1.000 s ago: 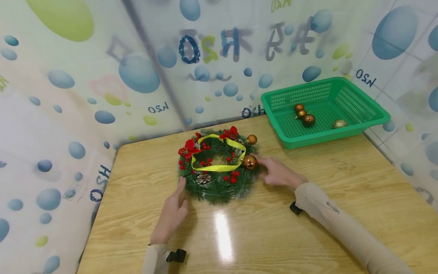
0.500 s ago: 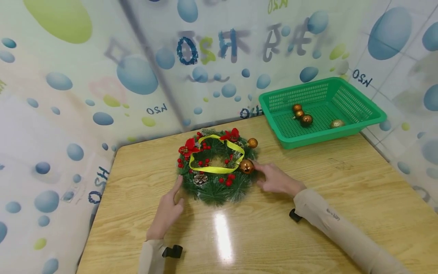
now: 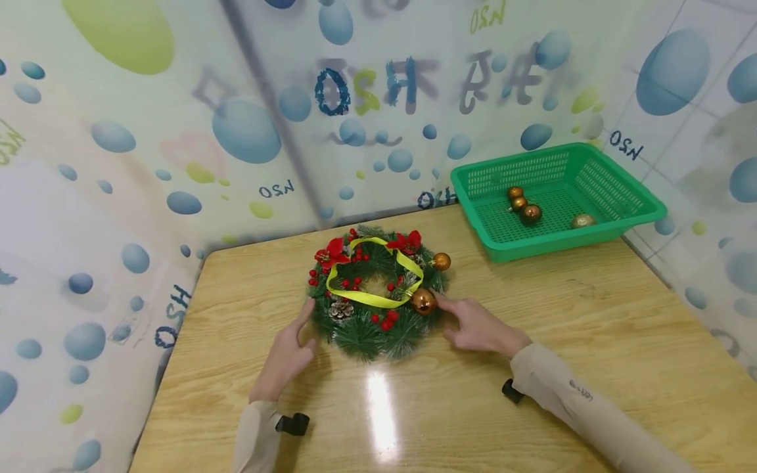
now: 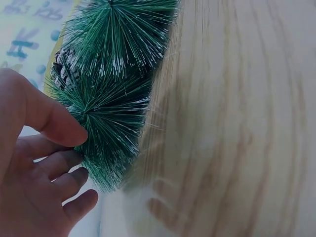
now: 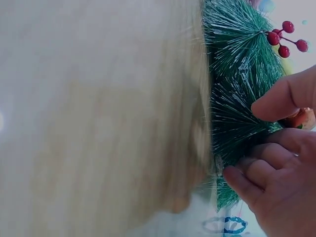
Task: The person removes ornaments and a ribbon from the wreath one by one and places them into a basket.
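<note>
A green Christmas wreath (image 3: 361, 338) lies flat on the wooden table, with red poinsettias (image 3: 332, 253), red berries and a pinecone (image 3: 340, 310). A yellow ribbon (image 3: 369, 300) loops over its middle. Two baubles sit on its right side, a shiny copper one (image 3: 423, 301) and a smaller glittery one (image 3: 441, 261). My left hand (image 3: 284, 358) reaches its index finger to the wreath's left edge; the thumb touches the needles in the left wrist view. My right hand (image 3: 479, 325) points its index finger at the right edge, right by the copper bauble, its other fingers bent loosely.
A green plastic basket (image 3: 556, 244) stands at the back right of the table, holding several brown baubles (image 3: 531, 214) and a paler gold one (image 3: 583, 221). Behind the table (image 3: 248, 276) hangs a printed wall cover with blue and green ovals.
The wreath has turned a little clockwise: the copper bauble has come nearer me and the pinecone has shifted left. My left hand has moved slightly left; my right fingertip stays beside the bauble.
</note>
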`<act>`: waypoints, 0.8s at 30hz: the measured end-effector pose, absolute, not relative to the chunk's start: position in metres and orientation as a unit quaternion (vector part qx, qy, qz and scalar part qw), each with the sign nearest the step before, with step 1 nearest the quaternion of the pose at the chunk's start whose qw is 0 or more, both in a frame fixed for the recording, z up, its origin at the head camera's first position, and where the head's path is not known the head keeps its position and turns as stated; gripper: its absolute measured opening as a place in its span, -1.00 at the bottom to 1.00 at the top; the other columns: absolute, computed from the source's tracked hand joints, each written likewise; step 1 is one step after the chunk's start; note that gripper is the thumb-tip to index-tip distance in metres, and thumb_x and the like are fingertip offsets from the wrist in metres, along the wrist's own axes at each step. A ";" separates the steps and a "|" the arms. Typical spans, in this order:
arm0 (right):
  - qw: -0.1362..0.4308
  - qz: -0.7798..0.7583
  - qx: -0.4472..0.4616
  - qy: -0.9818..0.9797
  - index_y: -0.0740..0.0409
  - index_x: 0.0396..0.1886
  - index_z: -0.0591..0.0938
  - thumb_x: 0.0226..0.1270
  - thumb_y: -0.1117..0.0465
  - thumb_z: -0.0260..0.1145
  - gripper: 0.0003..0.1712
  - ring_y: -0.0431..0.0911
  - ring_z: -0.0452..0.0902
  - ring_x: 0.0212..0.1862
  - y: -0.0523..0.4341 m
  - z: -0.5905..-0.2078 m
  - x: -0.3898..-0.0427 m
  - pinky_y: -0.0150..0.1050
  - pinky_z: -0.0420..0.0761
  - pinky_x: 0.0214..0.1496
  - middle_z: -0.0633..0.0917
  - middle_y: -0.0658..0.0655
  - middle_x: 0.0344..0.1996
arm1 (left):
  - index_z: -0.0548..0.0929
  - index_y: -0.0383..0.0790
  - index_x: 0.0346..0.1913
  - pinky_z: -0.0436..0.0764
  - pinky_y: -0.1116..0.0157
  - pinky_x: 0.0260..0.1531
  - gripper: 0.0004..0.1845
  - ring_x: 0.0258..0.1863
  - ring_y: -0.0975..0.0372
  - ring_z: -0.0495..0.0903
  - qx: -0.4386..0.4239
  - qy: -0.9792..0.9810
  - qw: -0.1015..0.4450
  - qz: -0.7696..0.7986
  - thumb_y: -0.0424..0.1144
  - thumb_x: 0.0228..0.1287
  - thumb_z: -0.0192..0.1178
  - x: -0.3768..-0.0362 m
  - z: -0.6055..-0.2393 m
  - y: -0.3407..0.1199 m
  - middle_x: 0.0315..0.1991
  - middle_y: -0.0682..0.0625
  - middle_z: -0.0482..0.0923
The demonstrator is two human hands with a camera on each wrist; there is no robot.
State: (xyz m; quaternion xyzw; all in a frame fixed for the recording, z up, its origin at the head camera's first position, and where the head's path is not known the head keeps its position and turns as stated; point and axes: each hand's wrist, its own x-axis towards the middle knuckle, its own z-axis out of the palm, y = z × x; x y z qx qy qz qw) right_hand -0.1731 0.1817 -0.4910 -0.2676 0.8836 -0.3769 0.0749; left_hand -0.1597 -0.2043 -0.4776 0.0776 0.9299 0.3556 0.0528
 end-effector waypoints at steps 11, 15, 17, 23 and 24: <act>0.079 -0.389 -0.273 0.877 0.41 0.55 0.15 0.04 0.43 0.26 0.00 -0.38 0.02 -0.75 0.173 -0.491 -0.158 -0.42 0.31 -0.72 0.57 0.55 0.22 | 0.01 0.00 0.64 0.42 0.34 -0.78 -0.05 -0.83 0.34 0.14 0.084 0.925 0.065 0.364 -0.48 0.18 0.08 -0.173 -0.475 -0.210 0.65 -0.07 -0.03; 0.080 -0.387 -0.275 0.877 0.40 0.56 0.15 0.04 0.43 0.25 -0.01 -0.40 0.00 -0.75 0.170 -0.492 -0.153 -0.44 0.30 -0.72 0.60 0.55 0.16 | 0.02 0.00 0.64 0.36 0.36 -0.79 -0.07 -0.83 0.29 0.12 0.081 0.925 0.068 0.365 -0.48 0.21 0.05 -0.177 -0.475 -0.211 0.64 -0.08 0.01; 0.081 -0.387 -0.276 0.876 0.41 0.56 0.14 0.05 0.43 0.25 -0.01 -0.41 0.02 -0.76 0.168 -0.492 -0.151 -0.44 0.32 -0.72 0.60 0.57 0.14 | 0.04 -0.03 0.64 0.38 0.35 -0.73 -0.09 -0.75 0.18 0.27 0.084 0.926 0.061 0.363 -0.49 0.20 0.04 -0.179 -0.474 -0.212 0.63 -0.10 0.03; 0.087 -0.392 -0.279 0.872 0.43 0.56 0.12 0.06 0.44 0.25 0.00 -0.40 0.05 -0.76 0.163 -0.491 -0.143 -0.44 0.38 -0.71 0.40 0.54 0.37 | 0.07 -0.10 0.63 0.41 0.29 -0.52 -0.09 -0.33 0.00 0.53 0.094 0.929 0.050 0.353 -0.54 0.16 -0.03 -0.183 -0.473 -0.214 0.62 -0.17 0.04; 0.088 -0.391 -0.279 0.873 0.42 0.56 0.12 0.07 0.44 0.25 0.00 -0.41 0.05 -0.76 0.163 -0.491 -0.142 -0.45 0.37 -0.72 0.37 0.52 0.40 | 0.06 -0.09 0.63 0.39 0.29 -0.56 -0.09 -0.51 0.05 0.45 0.093 0.929 0.055 0.355 -0.54 0.16 -0.05 -0.184 -0.473 -0.214 0.62 -0.17 0.03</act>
